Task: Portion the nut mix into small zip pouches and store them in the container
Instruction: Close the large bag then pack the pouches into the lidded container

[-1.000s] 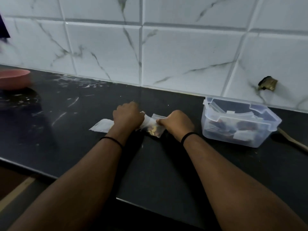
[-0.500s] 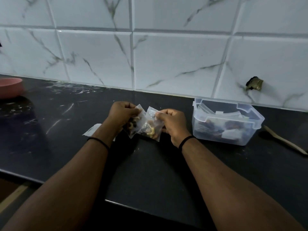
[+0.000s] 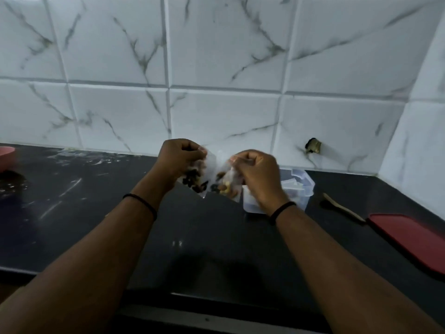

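Observation:
Two small clear zip pouches of nut mix hang in the air above the black counter. My left hand pinches the top of the left pouch, which shows dark pieces. My right hand pinches the top of the right pouch, which shows pale and dark nuts. The two pouches touch each other at their inner edges. Behind my right wrist stands the open clear container with several pouches inside, partly hidden by the hand.
A wooden spoon lies right of the container. A red lid lies at the counter's right edge. A pink bowl stands at the far left. White marble tiles form the back wall and the right corner.
Both hands have lifted the two pouches off the counter and raised them higher, drifting right toward the container. The camera has tilted up and right, revealing the red lid.

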`<act>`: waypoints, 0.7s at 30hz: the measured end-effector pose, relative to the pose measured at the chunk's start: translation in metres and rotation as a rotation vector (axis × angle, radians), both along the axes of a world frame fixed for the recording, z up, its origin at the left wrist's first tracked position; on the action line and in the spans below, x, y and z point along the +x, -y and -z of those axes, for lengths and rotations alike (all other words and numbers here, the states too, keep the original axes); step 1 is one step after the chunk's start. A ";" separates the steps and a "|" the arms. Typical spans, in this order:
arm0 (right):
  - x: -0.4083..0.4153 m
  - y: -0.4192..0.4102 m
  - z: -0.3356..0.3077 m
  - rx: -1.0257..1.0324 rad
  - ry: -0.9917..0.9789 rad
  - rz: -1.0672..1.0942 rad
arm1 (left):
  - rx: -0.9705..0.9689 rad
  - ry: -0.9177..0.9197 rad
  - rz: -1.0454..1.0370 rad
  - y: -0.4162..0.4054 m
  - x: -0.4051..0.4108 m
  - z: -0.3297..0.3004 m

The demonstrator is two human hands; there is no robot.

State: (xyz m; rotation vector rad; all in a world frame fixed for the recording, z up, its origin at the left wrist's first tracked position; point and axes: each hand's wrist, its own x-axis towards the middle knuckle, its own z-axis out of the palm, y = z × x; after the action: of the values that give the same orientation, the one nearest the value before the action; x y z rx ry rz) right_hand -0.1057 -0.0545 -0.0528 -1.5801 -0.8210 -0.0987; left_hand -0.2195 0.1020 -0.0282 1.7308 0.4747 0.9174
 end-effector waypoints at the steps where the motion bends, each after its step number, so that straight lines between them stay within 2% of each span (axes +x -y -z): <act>1: 0.011 0.013 -0.011 -0.001 0.019 0.032 | 0.002 0.009 0.041 0.009 0.006 -0.007; 6: 0.064 0.073 -0.059 -0.076 0.200 0.204 | 0.058 -0.010 0.148 0.054 0.048 -0.031; 10: 0.096 0.091 -0.068 -0.227 0.199 0.287 | 0.005 -0.017 0.162 0.076 0.086 -0.033; 16: 0.126 0.077 -0.050 -0.424 0.164 0.180 | -0.045 -0.106 0.095 0.070 0.124 -0.012; 21: 0.143 0.064 -0.031 -0.573 0.177 0.136 | 0.038 -0.332 0.083 0.056 0.142 0.002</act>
State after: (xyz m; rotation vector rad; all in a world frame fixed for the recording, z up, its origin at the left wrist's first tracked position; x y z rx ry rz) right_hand 0.0368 -0.1182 -0.0222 -2.1924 -0.9294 -0.1075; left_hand -0.0771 0.0459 -0.0300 1.9325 0.5987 0.5844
